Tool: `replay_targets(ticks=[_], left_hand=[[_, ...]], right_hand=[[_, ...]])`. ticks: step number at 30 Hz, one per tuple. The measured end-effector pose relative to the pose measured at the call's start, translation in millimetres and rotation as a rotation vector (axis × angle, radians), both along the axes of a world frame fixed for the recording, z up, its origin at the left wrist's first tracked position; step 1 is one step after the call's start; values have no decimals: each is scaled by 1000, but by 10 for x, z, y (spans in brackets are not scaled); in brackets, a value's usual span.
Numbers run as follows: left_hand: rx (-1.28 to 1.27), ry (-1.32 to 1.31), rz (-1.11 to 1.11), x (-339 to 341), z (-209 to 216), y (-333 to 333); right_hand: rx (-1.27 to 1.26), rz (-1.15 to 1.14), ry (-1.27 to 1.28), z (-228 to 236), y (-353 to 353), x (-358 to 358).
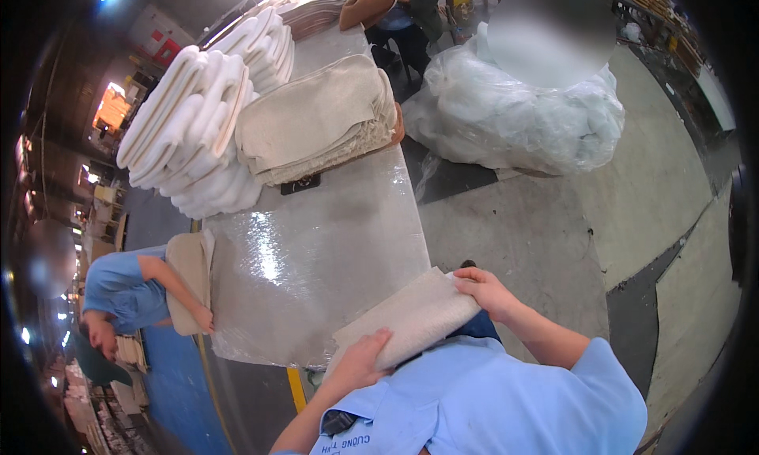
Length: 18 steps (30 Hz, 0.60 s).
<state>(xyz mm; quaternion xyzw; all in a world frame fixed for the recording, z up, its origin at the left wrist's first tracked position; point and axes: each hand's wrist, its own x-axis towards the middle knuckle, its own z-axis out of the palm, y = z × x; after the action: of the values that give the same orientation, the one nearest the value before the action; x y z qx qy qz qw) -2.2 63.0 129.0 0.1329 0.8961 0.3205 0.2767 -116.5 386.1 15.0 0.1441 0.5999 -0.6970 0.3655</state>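
Note:
Close to my body, at the near corner of the table, I hold a folded beige fabric piece (415, 313). My left hand (364, 362) grips its left end, with the fingers lying over the top. At the other end, my right hand (484, 293) is closed on the edge, thumb and fingers pinching the cloth. Further up the table lies a thick stack of similar beige fabric pieces (312, 119), their edges frayed. A small black flat object (300, 185) shows at the foot of that stack.
A plastic-covered table (316, 241) stretches away from me. Stacks of folded white padding (190, 123) stand on its left. A large clear plastic bag (522, 111) of white material sits on the right. At left, a co-worker (130, 289) holds a beige padded piece; another person (407, 20) is at the far end.

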Motion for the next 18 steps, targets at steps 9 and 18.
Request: replay_targets(ticks=[9, 18], left_hand=[[116, -336, 384, -626, -952, -438], [-279, -10, 184, -1138, -1308, -208]], right_hand=[[731, 847, 275, -155, -348, -848], [618, 498, 755, -283, -813, -811]])
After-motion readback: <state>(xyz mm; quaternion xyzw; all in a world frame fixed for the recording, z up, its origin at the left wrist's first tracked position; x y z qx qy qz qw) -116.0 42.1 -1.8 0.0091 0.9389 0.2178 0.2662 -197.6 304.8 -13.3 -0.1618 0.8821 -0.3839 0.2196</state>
